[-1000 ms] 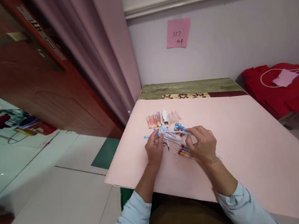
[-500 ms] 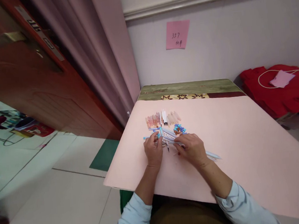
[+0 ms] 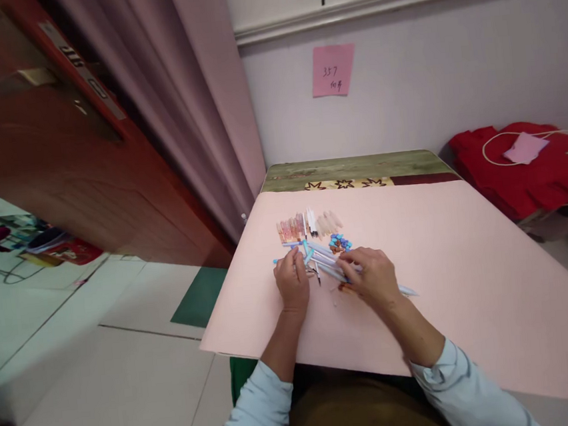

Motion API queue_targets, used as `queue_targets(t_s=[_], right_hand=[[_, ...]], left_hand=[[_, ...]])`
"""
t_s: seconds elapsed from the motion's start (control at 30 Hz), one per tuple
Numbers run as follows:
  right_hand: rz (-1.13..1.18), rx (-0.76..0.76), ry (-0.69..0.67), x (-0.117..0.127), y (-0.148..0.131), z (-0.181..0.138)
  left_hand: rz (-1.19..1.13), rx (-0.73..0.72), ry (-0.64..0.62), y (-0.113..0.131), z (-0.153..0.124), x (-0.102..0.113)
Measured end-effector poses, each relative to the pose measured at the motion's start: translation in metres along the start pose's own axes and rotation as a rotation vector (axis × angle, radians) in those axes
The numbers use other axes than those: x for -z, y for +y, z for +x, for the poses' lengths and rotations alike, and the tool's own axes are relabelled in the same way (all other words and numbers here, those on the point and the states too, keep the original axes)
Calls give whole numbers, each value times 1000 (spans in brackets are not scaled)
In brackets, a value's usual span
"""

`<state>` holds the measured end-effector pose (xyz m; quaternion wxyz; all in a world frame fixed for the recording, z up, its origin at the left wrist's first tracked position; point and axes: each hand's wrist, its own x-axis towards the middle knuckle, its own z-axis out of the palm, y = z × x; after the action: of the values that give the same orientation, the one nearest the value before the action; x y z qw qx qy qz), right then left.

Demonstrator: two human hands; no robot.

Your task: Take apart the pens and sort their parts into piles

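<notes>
My left hand (image 3: 292,282) rests at the left of a loose pile of pen parts, its thumb and fingers closed together. A turquoise pen piece (image 3: 309,256) lies tilted by those fingertips; whether they grip it is unclear. At the pile's right side, my right hand (image 3: 374,276) has thumb and forefinger pinched near the pale blue pen barrels (image 3: 324,257); what is between them is hidden. Small blue and brown pieces (image 3: 340,243) are heaped just beyond this hand. A pale blue pointed barrel (image 3: 408,290) sticks out past its wrist.
Behind the pile stand rows of pinkish tubes (image 3: 290,228), white refills with dark tips (image 3: 312,222) and cream-coloured pieces (image 3: 328,223). Pink paper (image 3: 453,304) covers the table. Red cloth (image 3: 556,173) with a cable is at the right, a wooden door (image 3: 111,189) at the left.
The turquoise piece by my left fingertips has gone from upright to tilted. My right hand has shifted slightly right, and more brown pieces show beneath it. The camera view has moved slightly.
</notes>
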<state>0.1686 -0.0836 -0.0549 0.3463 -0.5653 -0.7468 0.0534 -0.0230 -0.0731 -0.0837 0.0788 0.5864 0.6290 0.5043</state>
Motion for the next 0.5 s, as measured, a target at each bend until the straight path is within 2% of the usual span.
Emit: queue_targets(t_s=[0.1,0.17,0.3,0.5], right_hand=[[-64,-171,-9,26,14,-5],[-140,-207,-74,42,24,-13],[-282,-148,-190,61,36,-33],[-348,-88,-230,58,40,-47]], left_hand=[[6,-16,0,-3,1,0],[-14,-9,-1,-4,2,0],[-36,1,1,-6,3,-1],[-65,21,43,-7,2,-1]])
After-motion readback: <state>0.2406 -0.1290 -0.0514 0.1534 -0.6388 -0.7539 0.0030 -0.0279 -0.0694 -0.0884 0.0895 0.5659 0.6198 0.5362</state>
